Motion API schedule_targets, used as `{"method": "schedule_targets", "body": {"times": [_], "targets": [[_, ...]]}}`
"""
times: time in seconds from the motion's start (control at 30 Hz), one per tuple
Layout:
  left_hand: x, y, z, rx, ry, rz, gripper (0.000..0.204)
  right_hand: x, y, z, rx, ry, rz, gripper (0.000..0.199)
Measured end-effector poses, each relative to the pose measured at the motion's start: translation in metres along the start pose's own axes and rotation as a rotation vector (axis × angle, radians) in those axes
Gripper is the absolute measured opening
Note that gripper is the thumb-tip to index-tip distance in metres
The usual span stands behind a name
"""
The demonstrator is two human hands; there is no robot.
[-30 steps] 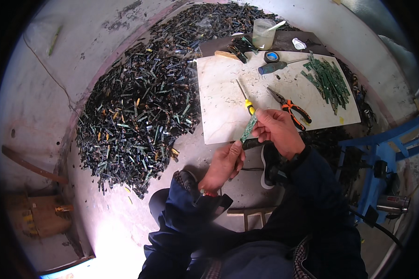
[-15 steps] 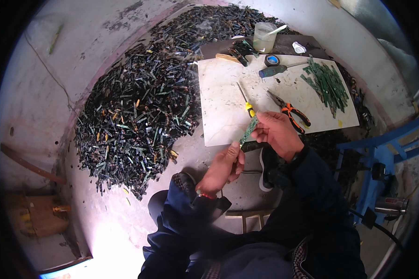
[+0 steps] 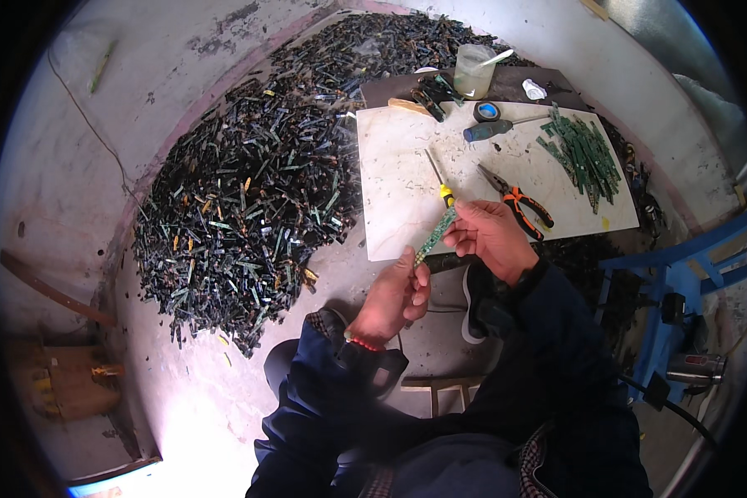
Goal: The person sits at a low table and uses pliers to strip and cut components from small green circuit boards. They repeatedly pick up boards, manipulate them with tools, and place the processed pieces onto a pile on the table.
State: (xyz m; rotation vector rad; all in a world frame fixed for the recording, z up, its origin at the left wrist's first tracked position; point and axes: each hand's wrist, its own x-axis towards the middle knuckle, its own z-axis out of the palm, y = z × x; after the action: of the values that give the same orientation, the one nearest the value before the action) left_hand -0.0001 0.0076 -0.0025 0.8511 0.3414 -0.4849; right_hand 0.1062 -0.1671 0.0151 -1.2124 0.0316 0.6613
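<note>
A narrow green circuit board strip (image 3: 434, 237) slants between my two hands, above the near edge of the white board. My right hand (image 3: 500, 239) pinches its upper end between thumb and fingers. The lower end sits between the thumb and curled fingers of my left hand (image 3: 394, 295). Just beyond the strip lies a screwdriver with a yellow-and-black handle (image 3: 446, 196), partly hidden behind my right fingers. Orange-and-black long-nose pliers (image 3: 519, 203) rest open on the board, right beside my right hand.
The white board (image 3: 398, 191) lies on a low table. It carries a pile of green strips (image 3: 585, 158), a dark-handled screwdriver (image 3: 488, 130) and a tape roll (image 3: 486, 111). Behind stands a cloudy plastic cup (image 3: 471, 76). A heap of dark strips (image 3: 249, 199) covers the floor at left; a blue stool (image 3: 664, 282) stands right.
My left hand has shifted slightly down and left along the strip, so more of the strip's lower end shows. My right hand stays nearly in place.
</note>
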Motion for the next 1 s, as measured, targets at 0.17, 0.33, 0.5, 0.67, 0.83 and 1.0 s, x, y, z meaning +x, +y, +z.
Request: {"method": "schedule_targets", "body": {"times": [0.17, 0.33, 0.5, 0.67, 0.83, 1.0], "targets": [[-0.002, 0.003, 0.002, -0.052, 0.000, -0.019, 0.048, 0.001, 0.001, 0.003, -0.024, 0.015, 0.016, 0.029], [-0.003, 0.005, 0.000, -0.059, -0.030, -0.018, 0.046, -0.003, -0.008, 0.013, -0.109, 0.053, 0.008, 0.032], [-0.003, 0.005, -0.001, -0.048, -0.038, 0.018, 0.044, 0.002, -0.011, 0.005, -0.292, 0.174, -0.271, 0.028], [-0.003, 0.005, -0.003, 0.016, 0.006, 0.034, 0.042, 0.015, -0.056, -0.030, -0.285, 0.387, -0.447, 0.024], [-0.003, 0.004, -0.006, 0.087, 0.058, 0.021, 0.044, 0.052, -0.131, -0.071, -0.350, 0.521, -0.567, 0.023], [-0.003, 0.003, -0.015, 0.056, 0.112, 0.006, 0.044, 0.105, -0.174, -0.103, -0.370, 0.484, -0.455, 0.029]]}}
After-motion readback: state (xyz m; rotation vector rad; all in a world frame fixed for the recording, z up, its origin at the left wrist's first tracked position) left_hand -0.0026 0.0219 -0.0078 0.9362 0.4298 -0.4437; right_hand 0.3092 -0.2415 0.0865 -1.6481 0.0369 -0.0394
